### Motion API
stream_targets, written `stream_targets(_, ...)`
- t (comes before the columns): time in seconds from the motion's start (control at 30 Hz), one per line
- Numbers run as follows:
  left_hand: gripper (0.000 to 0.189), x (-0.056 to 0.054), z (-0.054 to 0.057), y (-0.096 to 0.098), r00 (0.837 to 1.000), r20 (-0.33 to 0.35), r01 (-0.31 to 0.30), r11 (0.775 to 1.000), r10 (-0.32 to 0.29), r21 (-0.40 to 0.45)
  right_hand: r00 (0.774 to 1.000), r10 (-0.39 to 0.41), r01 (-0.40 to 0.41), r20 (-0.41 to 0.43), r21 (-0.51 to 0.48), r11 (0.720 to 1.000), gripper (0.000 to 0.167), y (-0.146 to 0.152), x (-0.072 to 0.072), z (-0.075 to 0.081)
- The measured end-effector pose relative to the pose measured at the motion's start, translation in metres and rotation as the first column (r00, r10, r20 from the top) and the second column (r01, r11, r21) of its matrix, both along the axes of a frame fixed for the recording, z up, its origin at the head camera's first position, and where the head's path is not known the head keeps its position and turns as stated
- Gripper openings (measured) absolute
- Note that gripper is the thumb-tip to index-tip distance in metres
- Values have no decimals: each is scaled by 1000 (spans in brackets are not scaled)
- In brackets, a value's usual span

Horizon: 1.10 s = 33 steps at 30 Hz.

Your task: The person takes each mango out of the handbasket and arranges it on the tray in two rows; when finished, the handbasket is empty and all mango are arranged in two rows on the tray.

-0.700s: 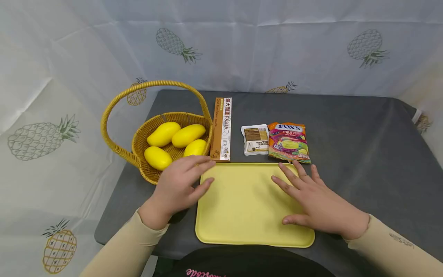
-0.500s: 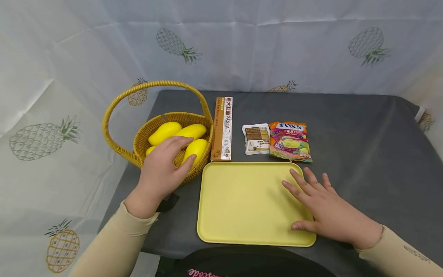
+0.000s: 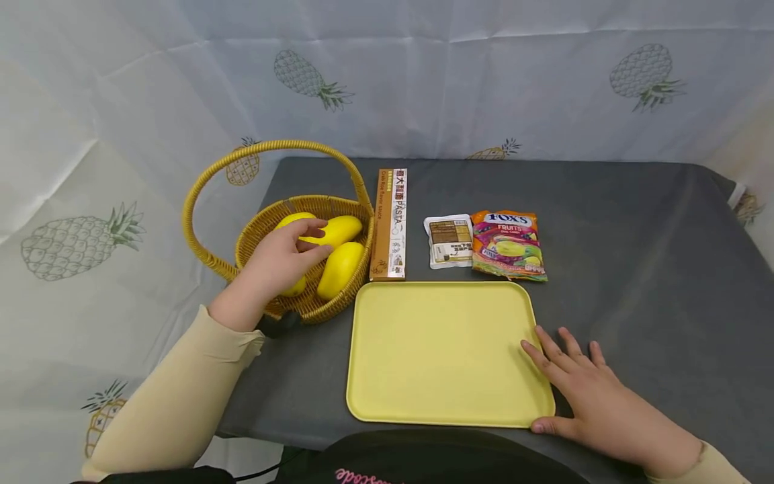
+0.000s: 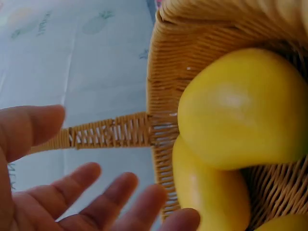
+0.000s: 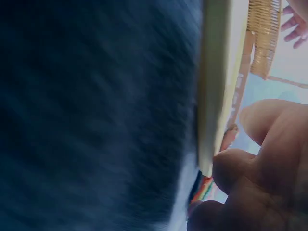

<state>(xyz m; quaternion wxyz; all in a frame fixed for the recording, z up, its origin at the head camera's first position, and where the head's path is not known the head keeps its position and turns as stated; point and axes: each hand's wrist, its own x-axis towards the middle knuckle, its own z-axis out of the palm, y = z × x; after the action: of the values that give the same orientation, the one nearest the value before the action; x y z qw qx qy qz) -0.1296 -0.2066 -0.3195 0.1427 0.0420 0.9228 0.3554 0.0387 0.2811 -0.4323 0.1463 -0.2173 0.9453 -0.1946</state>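
Clock centred on the tray (image 3: 447,356), twelve pointing away from you. Far left: pale cloth (image 3: 66,168) with pineapple prints, running round behind the table (image 3: 635,282). Your left hand (image 3: 275,261) at ten, above the basket (image 3: 323,311); thumb and fingers spread, fingers a little bent. Left wrist view shows the thumb well apart from the fingers, mangoes (image 3: 340,270) near the fingertips; touching or not, cannot tell. Basket upright, woven, tall handle arching over. Mangoes at ten, inside it; four show from your head camera, three partly behind your hand. Box (image 3: 389,225), marked PASTA, at eleven, lying flat just right of the basket, near end close to the tray. Tray yellow, flat on the table. Pouch (image 3: 450,240), white and brown, at twelve. Bag (image 3: 509,245), marked FOX'S, at one, touching the pouch. Your right hand (image 3: 595,403) at half past three, by the tray's right edge, fingers spread, thumb at the near corner; contact with the rim, cannot tell.
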Motion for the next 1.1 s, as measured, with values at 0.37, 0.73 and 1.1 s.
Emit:
stream_targets(0.37,59,-30,-16,-1,948,316,-27,986,-27,166,1000,-23,23,13,-23,999,114,3,7,-9)
stream_targets(0.73,66,-39,-23,5,936,348,-10,986,-50,169,999,-30,31,32,-39,999,112,4,6,-11)
stream_targets(1.1,78,-40,-28,14,950,219,255,956,-221,-144,1000,-22,23,13,-47,999,111,7,6,-16)
